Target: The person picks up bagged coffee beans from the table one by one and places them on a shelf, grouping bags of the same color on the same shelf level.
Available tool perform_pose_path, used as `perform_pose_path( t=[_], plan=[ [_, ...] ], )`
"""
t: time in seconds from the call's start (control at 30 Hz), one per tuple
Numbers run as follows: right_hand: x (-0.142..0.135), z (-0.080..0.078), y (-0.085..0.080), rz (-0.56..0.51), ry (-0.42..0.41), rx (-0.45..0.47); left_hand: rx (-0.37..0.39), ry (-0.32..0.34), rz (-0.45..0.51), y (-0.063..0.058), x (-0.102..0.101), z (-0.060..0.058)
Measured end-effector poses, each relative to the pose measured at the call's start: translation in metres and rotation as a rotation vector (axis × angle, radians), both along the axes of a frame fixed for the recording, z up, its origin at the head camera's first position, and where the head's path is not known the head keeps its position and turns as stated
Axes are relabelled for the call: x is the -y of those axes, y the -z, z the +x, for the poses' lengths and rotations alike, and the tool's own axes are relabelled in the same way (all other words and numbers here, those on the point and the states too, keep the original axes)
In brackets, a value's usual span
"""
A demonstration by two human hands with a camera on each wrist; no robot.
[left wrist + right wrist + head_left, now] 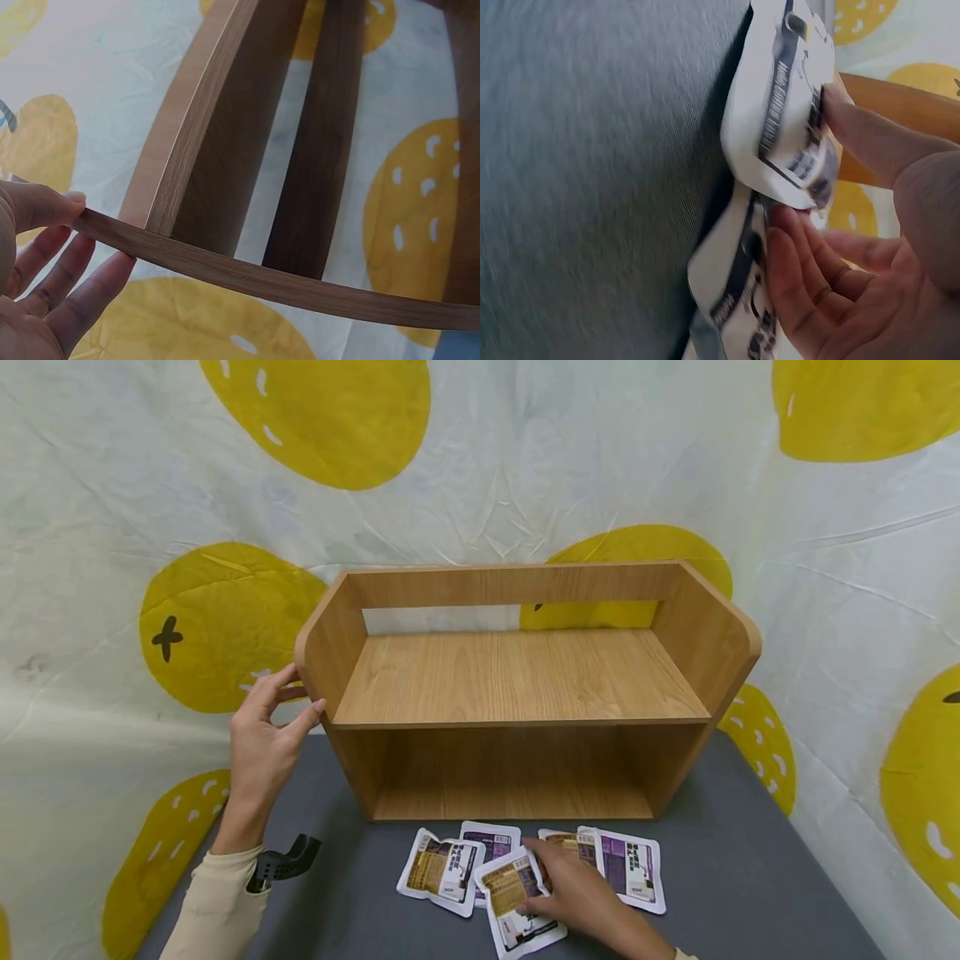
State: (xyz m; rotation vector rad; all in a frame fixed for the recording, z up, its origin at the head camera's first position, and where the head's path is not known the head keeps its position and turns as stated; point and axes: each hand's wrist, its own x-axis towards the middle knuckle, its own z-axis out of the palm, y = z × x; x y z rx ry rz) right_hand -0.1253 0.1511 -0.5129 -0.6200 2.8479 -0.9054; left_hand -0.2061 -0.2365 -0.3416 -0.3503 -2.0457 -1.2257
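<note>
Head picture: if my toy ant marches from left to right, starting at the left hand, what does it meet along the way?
left hand pinching the edge of the wooden shelf → leftmost packet → packet held by the right hand, its point → rightmost packet

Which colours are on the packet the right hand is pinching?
The packet is white-edged, with gold-brown and purple printing; the head view shows it best.

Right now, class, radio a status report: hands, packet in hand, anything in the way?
Left hand grips shelf at its left side. Right hand pinches packet. Second packet partly covered by it; might catch.
</note>
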Motion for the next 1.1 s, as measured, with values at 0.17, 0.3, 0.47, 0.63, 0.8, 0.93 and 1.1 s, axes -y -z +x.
perform_pose_path(
  t=[0.17, 0.3, 0.47, 0.63, 0.8, 0.93, 1.1],
  plan=[
    [0.004, 0.000, 0.007, -0.087, 0.002, 0.015, -0.002, 0.002, 0.002, 0.001, 0.000, 0.000],
    [0.007, 0.001, 0.009, -0.076, 0.006, 0.016, -0.009, 0.003, 0.003, 0.001, 0.000, 0.000],
    [0.010, 0.008, 0.010, -0.014, 0.005, 0.020, -0.007, 0.005, 0.009, 0.000, -0.001, 0.000],
    [0.008, 0.008, 0.009, -0.184, -0.048, 0.113, -0.002, 0.008, 0.012, 0.001, -0.002, 0.000],
    [-0.001, -0.003, 0.009, -0.300, -0.111, 0.215, -0.013, 0.017, 0.015, 0.001, -0.003, -0.001],
    [-0.009, -0.009, 0.008, -0.279, -0.106, 0.223, -0.017, 0.017, 0.015, 0.001, -0.004, -0.002],
    [-0.013, -0.014, 0.006, -0.376, -0.083, 0.278, -0.013, 0.015, 0.019, 0.000, -0.003, -0.002]
  ],
)
